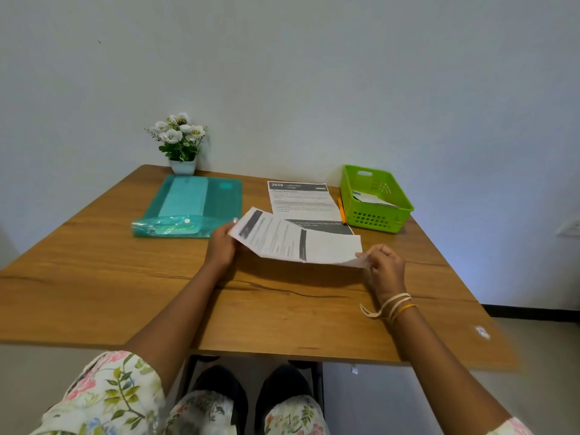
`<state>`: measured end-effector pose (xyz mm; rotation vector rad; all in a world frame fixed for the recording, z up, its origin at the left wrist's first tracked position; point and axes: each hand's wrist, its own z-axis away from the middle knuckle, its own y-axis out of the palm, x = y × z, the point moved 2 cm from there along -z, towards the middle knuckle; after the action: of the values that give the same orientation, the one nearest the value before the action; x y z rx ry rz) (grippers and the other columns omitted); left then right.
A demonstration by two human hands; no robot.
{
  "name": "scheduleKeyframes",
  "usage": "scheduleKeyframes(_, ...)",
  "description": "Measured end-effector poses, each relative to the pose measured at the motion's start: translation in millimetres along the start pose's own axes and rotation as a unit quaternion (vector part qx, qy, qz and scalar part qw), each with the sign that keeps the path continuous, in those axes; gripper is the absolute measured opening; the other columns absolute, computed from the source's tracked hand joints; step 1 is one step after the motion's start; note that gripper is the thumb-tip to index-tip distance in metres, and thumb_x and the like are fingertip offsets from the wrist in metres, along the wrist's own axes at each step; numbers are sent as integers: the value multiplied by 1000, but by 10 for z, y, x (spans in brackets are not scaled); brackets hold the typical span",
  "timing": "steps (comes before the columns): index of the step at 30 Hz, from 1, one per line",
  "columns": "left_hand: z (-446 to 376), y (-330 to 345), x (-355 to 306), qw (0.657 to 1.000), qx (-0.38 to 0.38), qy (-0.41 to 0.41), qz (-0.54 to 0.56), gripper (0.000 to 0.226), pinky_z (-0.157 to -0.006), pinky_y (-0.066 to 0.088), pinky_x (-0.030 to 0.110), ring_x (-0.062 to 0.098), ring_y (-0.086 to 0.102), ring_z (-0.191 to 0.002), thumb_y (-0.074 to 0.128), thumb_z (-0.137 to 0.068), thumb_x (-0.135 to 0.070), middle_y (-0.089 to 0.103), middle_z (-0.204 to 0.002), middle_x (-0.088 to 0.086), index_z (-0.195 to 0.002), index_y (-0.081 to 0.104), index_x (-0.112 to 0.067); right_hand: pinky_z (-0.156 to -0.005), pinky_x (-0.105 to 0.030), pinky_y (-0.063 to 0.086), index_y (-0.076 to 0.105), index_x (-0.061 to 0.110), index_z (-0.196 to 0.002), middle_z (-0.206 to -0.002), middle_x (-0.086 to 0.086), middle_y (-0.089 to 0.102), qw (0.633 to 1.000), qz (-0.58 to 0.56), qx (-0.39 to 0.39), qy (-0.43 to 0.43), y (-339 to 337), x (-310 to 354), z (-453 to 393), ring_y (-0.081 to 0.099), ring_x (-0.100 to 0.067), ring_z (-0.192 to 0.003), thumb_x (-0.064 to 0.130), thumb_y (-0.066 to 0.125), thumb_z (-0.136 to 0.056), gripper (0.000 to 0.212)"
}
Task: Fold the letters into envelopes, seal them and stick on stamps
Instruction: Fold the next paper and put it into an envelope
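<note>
A printed letter [295,238] is held in the air just above the wooden table [125,277], bent partway across its width. My left hand [221,244] grips its left end and my right hand [384,268] pinches its right corner. A second printed letter [301,199] lies flat on the table behind it, partly covered by the held sheet. White envelopes [372,198] lie inside a green basket [376,215] at the back right.
A teal plastic document folder [194,205] lies at the back left. A small pot of white flowers [182,142] stands behind it against the wall. An orange pen [341,210] lies between the flat letter and the basket.
</note>
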<state>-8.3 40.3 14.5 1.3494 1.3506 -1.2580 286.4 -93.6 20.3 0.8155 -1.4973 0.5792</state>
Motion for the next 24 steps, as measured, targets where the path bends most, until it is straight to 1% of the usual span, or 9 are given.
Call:
scheduleKeyframes(3, 105, -83, -64, 1000, 18, -12, 9, 36, -59, 52, 25, 14, 70, -67, 33, -102, -41, 72, -83, 10, -113, 62, -22, -64, -30, 45, 54, 7, -58, -67, -13, 64, 999, 30, 30, 6, -142, -12, 49, 63, -22, -77, -13, 43, -76, 29)
scheduleKeyframes(5, 136, -122, -66, 999, 31, -13, -6, 32, -62, 54, 30, 17, 70, -73, 43, -100, -39, 72, -93, 12, -119, 59, -20, -65, -29, 48, 56, 5, -56, -66, -14, 63, 998, 48, 50, 9, -189, -9, 76, 63, -23, -79, -16, 43, -74, 30)
scheduleKeyframes(7, 183, -135, -76, 998, 45, -16, -51, 35, -56, 55, 26, 14, 71, -70, 59, -94, -27, 70, -99, 9, -127, 54, -17, -68, -31, 48, 57, 4, -52, -64, -15, 60, 995, 71, 63, 10, -222, 3, 101, 62, -25, -79, -18, 42, -71, 32)
scheduleKeyframes(9, 249, -116, -92, 994, 66, -5, -88, 44, -49, 53, 20, 9, 70, -61, 65, -89, -15, 69, -87, 2, -131, 51, -17, -69, -32, 48, 57, 1, -52, -63, -16, 60, 991, 117, 69, 12, -226, 18, 112, 60, -27, -75, -12, 38, -71, 30)
scheduleKeyframes(11, 305, -85, -78, 991, 83, 6, -108, 46, -45, 50, 18, 6, 69, -57, 66, -88, -11, 68, -70, -1, -132, 50, -16, -73, -36, 49, 62, 7, -50, -64, -10, 66, 976, 208, 69, -13, -223, 45, 100, 61, -25, -74, 7, 36, -69, 32)
scheduleKeyframes(14, 357, -41, -53, 983, 78, 35, -163, 42, -43, 43, 17, 4, 58, -47, 66, -88, -12, 59, -57, -4, -128, 56, -18, -77, -36, 48, 71, 14, -63, -76, -1, 71, 930, 357, 75, -51, -98, 144, 195, 61, -21, -80, 27, 36, -70, 38)
scheduleKeyframes(18, 415, -7, -49, 971, 102, 67, -204, 33, -48, 44, 19, 7, 56, -57, 65, -86, -13, 65, -71, 0, -117, 64, -26, -86, -34, 50, 72, 17, -98, -103, -4, 71, 865, 458, 123, -160, 409, 126, 438, 63, -22, -95, 32, 44, -88, 33)
scheduleKeyframes(21, 439, -40, -43, 971, 114, 66, -198, 24, -60, 50, 19, 7, 64, -78, 61, -88, -8, 69, -93, -5, -95, 72, -28, -104, -42, 41, 54, 22, -131, -132, -3, 57, 807, 518, 217, -185, 793, -127, 596, 53, -20, -119, 45, 43, -93, 45)
scheduleKeyframes(24, 462, -70, -49, 975, 120, 54, -179, 26, -64, 53, 18, 7, 66, -87, 57, -89, -4, 66, -102, -6, -87, 75, -23, -113, -51, 25, 37, 31, -142, -151, -4, 35, 738, 603, 239, -183, 946, -336, 679, 31, -25, -139, 58, 32, -92, 57)
